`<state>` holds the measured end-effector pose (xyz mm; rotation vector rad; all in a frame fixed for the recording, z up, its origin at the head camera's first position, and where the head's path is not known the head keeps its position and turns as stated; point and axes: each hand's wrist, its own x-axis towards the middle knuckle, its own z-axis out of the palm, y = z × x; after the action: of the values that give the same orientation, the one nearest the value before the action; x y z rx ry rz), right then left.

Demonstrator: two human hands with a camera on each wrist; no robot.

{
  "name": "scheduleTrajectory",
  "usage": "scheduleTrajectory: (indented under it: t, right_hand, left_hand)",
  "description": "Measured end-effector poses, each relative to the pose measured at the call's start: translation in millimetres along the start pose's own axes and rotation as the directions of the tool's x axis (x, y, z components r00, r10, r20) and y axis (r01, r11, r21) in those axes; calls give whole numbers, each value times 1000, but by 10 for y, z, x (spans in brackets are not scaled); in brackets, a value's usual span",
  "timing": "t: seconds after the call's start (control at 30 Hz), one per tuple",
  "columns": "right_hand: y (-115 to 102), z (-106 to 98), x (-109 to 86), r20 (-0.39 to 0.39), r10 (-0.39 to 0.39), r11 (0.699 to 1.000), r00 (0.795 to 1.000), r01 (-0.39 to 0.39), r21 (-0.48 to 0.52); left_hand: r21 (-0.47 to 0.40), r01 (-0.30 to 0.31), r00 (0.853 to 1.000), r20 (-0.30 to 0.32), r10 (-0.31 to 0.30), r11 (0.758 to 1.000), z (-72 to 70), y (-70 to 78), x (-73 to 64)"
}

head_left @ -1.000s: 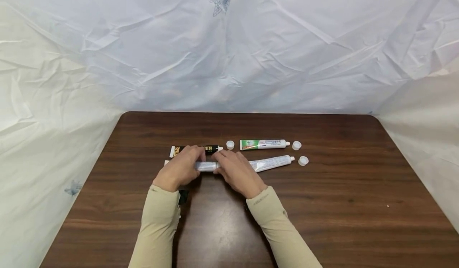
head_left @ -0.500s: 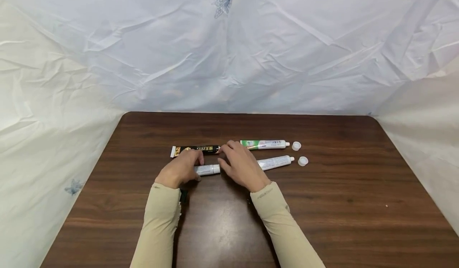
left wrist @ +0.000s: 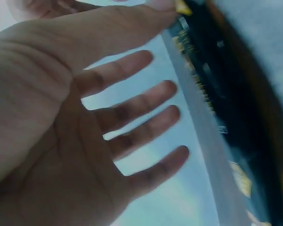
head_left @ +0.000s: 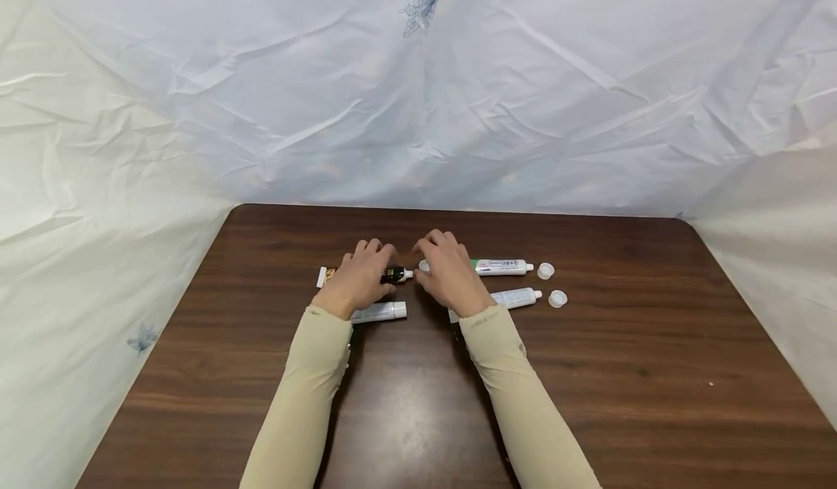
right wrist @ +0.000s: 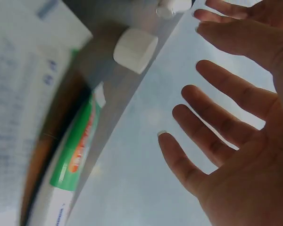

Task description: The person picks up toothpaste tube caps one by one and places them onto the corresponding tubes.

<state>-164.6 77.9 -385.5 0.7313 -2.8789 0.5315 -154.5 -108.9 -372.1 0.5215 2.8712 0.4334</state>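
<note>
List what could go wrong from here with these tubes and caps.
The right hand might knock the loose cap beside it, sending it rolling.

If the left hand grips the black tube hard, its contents could ooze from the uncapped nozzle.

The left wrist lies over the capped white tube and might nudge it.

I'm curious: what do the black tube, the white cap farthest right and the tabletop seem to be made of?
Black tube: probably flexible plastic or laminate, judging by its smooth printed skin and flat end.
White cap: likely moulded plastic, plain white and round.
Tabletop: wood or wood-look laminate; brown grain shows, and a glare patch suggests some sheen.
</note>
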Motion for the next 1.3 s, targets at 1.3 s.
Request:
scheduleTrajectory:
  t: [1.3]
  right_hand:
    - [270, 73, 137, 241, 76, 997, 968, -81, 14]
  left_hand:
    - [-79, -28, 995, 89, 35, 996, -26, -268, 162]
